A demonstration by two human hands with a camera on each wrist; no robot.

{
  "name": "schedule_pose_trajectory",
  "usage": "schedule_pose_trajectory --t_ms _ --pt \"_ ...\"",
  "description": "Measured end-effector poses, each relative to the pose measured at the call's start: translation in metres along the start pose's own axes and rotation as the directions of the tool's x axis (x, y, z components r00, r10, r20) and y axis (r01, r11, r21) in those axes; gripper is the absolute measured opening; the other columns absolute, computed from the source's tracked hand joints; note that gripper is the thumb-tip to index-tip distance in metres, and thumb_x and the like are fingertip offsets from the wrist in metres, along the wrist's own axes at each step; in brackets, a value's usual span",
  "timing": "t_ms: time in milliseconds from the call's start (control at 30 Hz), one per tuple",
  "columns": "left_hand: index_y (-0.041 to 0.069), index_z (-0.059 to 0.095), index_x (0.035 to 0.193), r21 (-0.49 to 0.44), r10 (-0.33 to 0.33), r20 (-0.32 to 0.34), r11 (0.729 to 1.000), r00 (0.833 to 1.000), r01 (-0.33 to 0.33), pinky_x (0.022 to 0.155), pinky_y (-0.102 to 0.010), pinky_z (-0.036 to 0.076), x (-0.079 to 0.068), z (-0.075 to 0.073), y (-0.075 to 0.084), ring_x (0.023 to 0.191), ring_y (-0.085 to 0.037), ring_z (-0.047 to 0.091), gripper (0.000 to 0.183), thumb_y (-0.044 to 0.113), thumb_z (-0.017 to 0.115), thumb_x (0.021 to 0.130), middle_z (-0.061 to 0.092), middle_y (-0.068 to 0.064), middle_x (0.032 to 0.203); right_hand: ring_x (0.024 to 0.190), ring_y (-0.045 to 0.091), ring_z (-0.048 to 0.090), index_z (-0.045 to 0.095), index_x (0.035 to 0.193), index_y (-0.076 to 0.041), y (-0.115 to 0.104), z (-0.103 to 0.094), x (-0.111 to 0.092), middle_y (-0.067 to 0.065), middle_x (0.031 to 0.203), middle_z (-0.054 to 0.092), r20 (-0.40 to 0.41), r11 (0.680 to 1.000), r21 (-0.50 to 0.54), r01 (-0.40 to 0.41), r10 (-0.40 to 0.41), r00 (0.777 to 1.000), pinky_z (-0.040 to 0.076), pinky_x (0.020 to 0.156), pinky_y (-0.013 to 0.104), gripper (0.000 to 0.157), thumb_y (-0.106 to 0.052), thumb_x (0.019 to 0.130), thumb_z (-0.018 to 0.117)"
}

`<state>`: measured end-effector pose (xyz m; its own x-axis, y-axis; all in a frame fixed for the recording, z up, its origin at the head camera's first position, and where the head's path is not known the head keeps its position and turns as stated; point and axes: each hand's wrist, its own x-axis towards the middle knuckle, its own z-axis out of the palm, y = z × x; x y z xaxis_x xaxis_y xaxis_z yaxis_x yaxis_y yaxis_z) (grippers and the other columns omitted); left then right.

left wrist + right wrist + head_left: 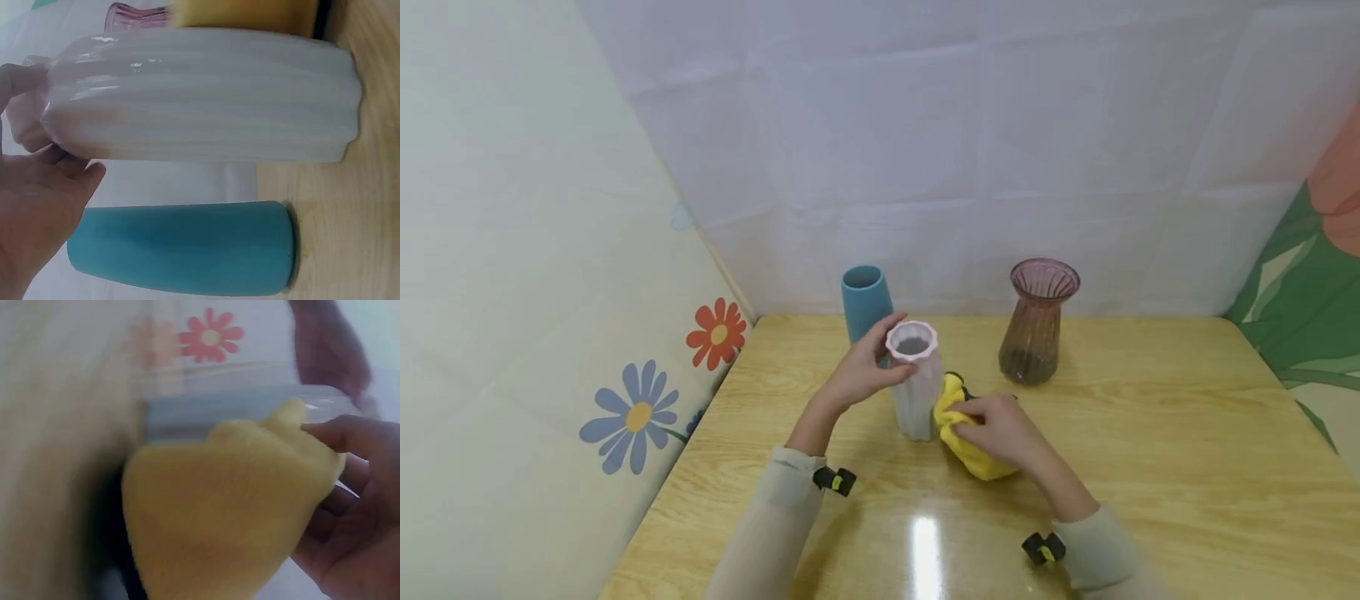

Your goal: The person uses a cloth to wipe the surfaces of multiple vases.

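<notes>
"Where's the white vase?"

"Mid-table, between my two hands. I have the left hand [867, 367] curled round the neck of the white vase [917, 396], thumb on the near side. My right hand [1000, 429] pinches a yellow cloth [972, 450] beside the body."

"How far along are you?"

"Partway, I'd judge: the vase is held and the cloth is up at its right side. Working the cloth over it and letting go look to be left. I can't tell which parts have been wiped; the right wrist view is blurred."

"Which way does it point?"

"Mouth up, long axis close to upright, foot toward the table [1150, 467]."

"And farther out?"

"A blue vase [867, 304] stands just behind, to the left; a pink glass vase [1033, 333] stands back and right, apart from both hands. Neither is gripped."
</notes>
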<state>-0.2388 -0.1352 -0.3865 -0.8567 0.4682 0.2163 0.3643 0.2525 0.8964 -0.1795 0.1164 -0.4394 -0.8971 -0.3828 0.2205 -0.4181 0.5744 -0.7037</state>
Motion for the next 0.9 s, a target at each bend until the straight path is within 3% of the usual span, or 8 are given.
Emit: schedule_pose_trajectory --t_ms 133,267,333,433,567,900 --pt "0.004 0.017 0.161 -0.013 0.012 -0.082 1.000 0.997 -0.013 0.120 -0.054 0.028 -0.007 0.009 -0.002 0.147 -0.035 0.034 0.094 0.007 0.077 0.088 0.034 -0.018 0.159 0.074 0.011 0.066 0.078 0.113 -0.010 -0.017 -0.032 0.001 0.009 0.102 0.078 -0.210 0.992 0.125 -0.006 0.032 0.977 0.056 0.065 0.024 0.024 -0.016 0.090 0.077" --pt "0.002 0.024 0.158 -0.008 -0.023 -0.204 1.000 0.979 0.022 0.116 -0.054 0.035 -0.011 0.022 0.000 0.143 -0.036 0.040 0.091 0.011 0.080 0.086 0.040 -0.018 0.156 0.084 0.017 0.073 0.077 0.115 -0.009 -0.033 -0.047 0.004 0.012 0.108 0.076 -0.376 0.967 0.245 0.067 0.031 0.926 0.058 0.068 0.021 0.026 -0.013 0.090 0.078" --pt "0.001 0.029 0.156 -0.011 -0.048 -0.239 0.999 0.970 0.047 0.116 -0.053 0.036 -0.010 0.026 0.002 0.142 -0.036 0.042 0.088 0.014 0.081 0.086 0.043 -0.018 0.153 0.089 0.020 0.074 0.077 0.116 -0.009 -0.037 -0.046 0.008 0.011 0.110 0.076 -0.427 0.959 0.249 0.134 -0.016 0.904 0.059 0.071 0.020 0.027 -0.012 0.089 0.078" --pt "0.002 0.034 0.153 0.002 -0.082 -0.268 0.996 0.960 0.085 0.115 -0.052 0.037 -0.009 0.029 0.004 0.139 -0.034 0.046 0.086 0.020 0.083 0.085 0.047 -0.016 0.149 0.100 0.024 0.073 0.076 0.117 -0.007 -0.038 -0.037 0.013 0.008 0.116 0.074 -0.452 0.952 0.211 0.223 -0.107 0.885 0.059 0.077 0.021 0.028 -0.009 0.089 0.078" --pt "0.002 0.037 0.152 0.029 -0.101 -0.272 0.993 0.957 0.113 0.113 -0.052 0.040 -0.009 0.030 0.006 0.136 -0.033 0.049 0.083 0.022 0.083 0.085 0.050 -0.016 0.147 0.110 0.029 0.070 0.075 0.116 -0.004 -0.034 -0.023 0.019 0.010 0.122 0.071 -0.436 0.942 0.197 0.272 -0.165 0.885 0.058 0.083 0.026 0.028 -0.005 0.088 0.078" --pt "0.003 0.044 0.147 0.134 -0.091 -0.245 0.983 0.965 0.127 0.104 -0.050 0.049 -0.009 0.024 0.011 0.128 -0.031 0.056 0.077 0.023 0.084 0.084 0.059 -0.014 0.137 0.108 0.028 0.071 0.076 0.116 -0.007 -0.032 -0.010 0.019 0.008 0.125 0.069 -0.417 0.945 0.246 0.214 -0.096 0.904 0.059 0.076 0.023 0.029 -0.006 0.087 0.079"
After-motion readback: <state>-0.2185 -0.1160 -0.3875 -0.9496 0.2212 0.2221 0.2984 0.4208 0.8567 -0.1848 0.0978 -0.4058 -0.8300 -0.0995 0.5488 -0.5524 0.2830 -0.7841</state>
